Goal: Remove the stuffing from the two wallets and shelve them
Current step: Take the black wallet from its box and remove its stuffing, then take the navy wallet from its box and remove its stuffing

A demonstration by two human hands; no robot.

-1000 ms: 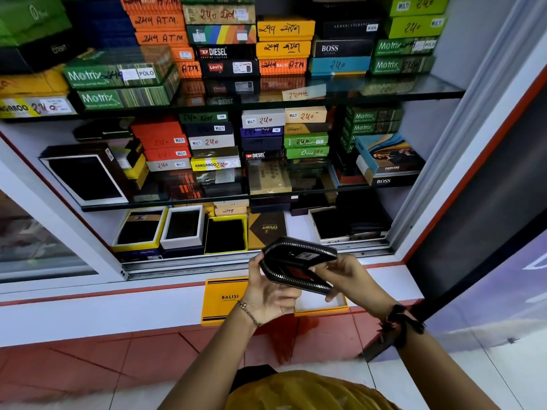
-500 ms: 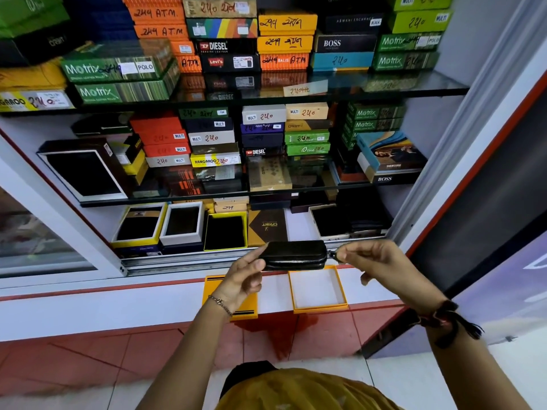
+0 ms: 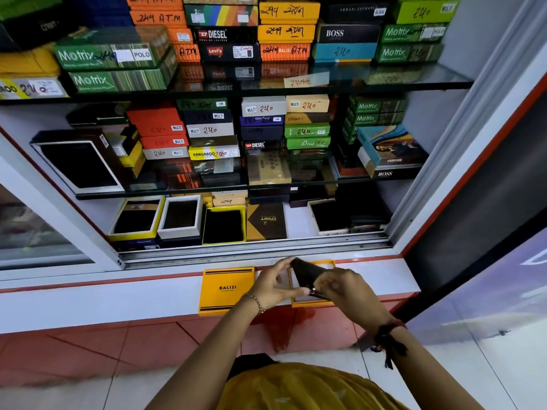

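Observation:
A black zip wallet (image 3: 306,273) is tilted over an open orange box tray (image 3: 314,303) on the white ledge. My left hand (image 3: 273,287) holds its left end with fingers pinched on the top corner. My right hand (image 3: 343,287) grips its lower right end near the zip pull and hides much of the wallet and the tray. The wallet looks zipped closed. An orange BALISI box lid (image 3: 227,290) lies flat on the ledge just left of my left hand. No stuffing is visible, and no second wallet can be picked out.
Glass shelves (image 3: 414,79) above hold stacks of wallet boxes. The bottom shelf has several open boxes with dark wallets (image 3: 223,224) and a bare patch (image 3: 297,223). A sliding-door track (image 3: 254,251) runs along the cabinet front. A slanted frame (image 3: 461,161) borders the right.
The wallet went from open to zipped closed, then both hands lowered it from in front of the bottom shelf down over the orange tray on the ledge, tilting it.

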